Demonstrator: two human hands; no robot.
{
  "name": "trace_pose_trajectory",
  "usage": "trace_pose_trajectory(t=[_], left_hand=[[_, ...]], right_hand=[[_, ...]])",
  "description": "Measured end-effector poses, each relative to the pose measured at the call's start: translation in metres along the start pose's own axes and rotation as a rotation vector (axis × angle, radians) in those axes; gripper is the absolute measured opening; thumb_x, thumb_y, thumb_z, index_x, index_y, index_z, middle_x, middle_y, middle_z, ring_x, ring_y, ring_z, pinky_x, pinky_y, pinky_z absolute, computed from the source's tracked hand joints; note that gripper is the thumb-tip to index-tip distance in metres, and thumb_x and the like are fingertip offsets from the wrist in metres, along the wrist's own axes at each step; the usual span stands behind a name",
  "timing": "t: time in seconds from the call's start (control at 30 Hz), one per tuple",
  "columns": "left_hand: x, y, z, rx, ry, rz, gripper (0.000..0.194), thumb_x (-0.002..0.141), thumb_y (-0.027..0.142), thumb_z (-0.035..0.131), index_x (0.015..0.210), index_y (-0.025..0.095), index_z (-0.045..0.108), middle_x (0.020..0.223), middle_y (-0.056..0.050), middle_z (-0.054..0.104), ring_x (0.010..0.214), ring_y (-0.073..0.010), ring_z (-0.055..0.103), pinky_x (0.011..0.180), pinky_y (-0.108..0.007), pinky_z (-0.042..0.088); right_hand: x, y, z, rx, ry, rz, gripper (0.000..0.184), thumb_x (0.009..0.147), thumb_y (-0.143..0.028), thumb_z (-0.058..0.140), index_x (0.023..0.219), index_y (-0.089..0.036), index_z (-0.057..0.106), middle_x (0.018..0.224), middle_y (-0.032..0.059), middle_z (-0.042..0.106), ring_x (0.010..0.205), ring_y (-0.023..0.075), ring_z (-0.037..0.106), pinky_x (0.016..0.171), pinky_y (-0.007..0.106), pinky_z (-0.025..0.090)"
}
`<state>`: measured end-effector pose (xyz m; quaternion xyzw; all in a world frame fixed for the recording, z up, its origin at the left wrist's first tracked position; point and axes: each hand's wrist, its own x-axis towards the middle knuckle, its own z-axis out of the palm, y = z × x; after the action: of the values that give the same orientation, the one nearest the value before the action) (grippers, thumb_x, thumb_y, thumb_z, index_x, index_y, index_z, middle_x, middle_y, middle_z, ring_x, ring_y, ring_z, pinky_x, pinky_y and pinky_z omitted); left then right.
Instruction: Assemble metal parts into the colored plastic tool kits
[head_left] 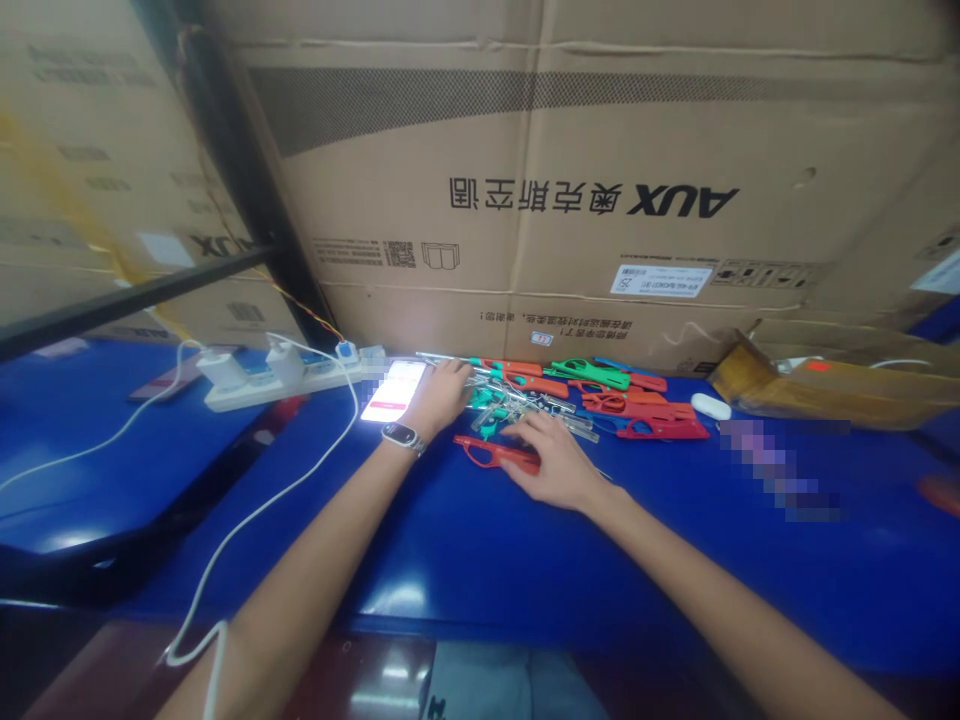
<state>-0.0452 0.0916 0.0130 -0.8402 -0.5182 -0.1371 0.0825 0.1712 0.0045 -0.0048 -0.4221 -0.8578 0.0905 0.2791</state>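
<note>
My right hand [559, 462] is curled over a red long-necked lighter [480, 452], its thumb against the handle. The lighter's loop end points left, and part of its body is hidden under my palm. My left hand [444, 392], with a wristband on the wrist, reaches to the left side of a pile. Its fingers are bent down among metal rods, and what they pinch is hidden. Clear and teal lighter parts [491, 405] lie between my hands. Behind them are orange lighters [525, 380], a green lighter [592, 373] and red lighter bodies [649, 412].
A lit phone [391, 392] lies left of my left hand. Beyond it runs a white power strip [251, 390] with chargers and a trailing white cable [289, 480]. An open cardboard tray [847, 400] and a white earbud case [710, 407] sit right. Large cartons [585, 130] stand behind the blue table [480, 570].
</note>
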Motion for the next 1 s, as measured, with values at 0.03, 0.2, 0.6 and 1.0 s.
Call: trace_pose_trajectory(t=[0.03,0.2,0.6,1.0], left_hand=[[0.002,0.002,0.002,0.004,-0.013,-0.006,0.020,0.095,0.021,0.048,0.111,0.018,0.060,0.115,-0.012,0.062,0.112,-0.0293,0.053,0.090,-0.041,0.042],[0.009,0.006,0.006,-0.004,-0.036,-0.011,0.019,0.095,0.018,0.046,0.104,0.018,0.063,0.111,-0.012,0.063,0.110,-0.0298,0.053,0.090,-0.043,0.041],[0.013,0.007,-0.004,-0.056,-0.004,-0.004,0.021,0.100,0.015,0.036,0.108,0.015,0.055,0.111,-0.014,0.057,0.091,-0.0234,0.059,0.085,-0.036,0.046],[-0.012,0.017,-0.047,-0.326,0.158,0.129,0.016,0.103,0.024,0.038,0.111,0.020,0.051,0.108,-0.007,0.061,0.091,-0.0207,0.063,0.080,-0.033,0.049]], right_hand=[[0.002,0.002,0.000,0.013,0.028,0.013,0.022,0.088,-0.032,0.062,0.106,-0.022,0.064,0.102,0.0067,0.064,0.100,0.0239,0.057,0.091,0.041,0.043],[0.018,0.013,0.002,0.031,0.120,0.106,0.007,0.088,-0.022,0.058,0.091,-0.020,0.064,0.093,0.0043,0.066,0.091,0.0214,0.058,0.085,0.037,0.042],[0.029,0.021,0.006,0.058,0.179,0.192,0.011,0.087,-0.020,0.058,0.076,-0.021,0.062,0.082,0.0022,0.067,0.084,0.0203,0.058,0.078,0.034,0.040],[0.038,0.005,0.006,0.103,0.286,0.344,0.020,0.082,-0.042,0.067,0.086,-0.023,0.062,0.094,0.0039,0.068,0.092,0.0249,0.059,0.086,0.039,0.037]])
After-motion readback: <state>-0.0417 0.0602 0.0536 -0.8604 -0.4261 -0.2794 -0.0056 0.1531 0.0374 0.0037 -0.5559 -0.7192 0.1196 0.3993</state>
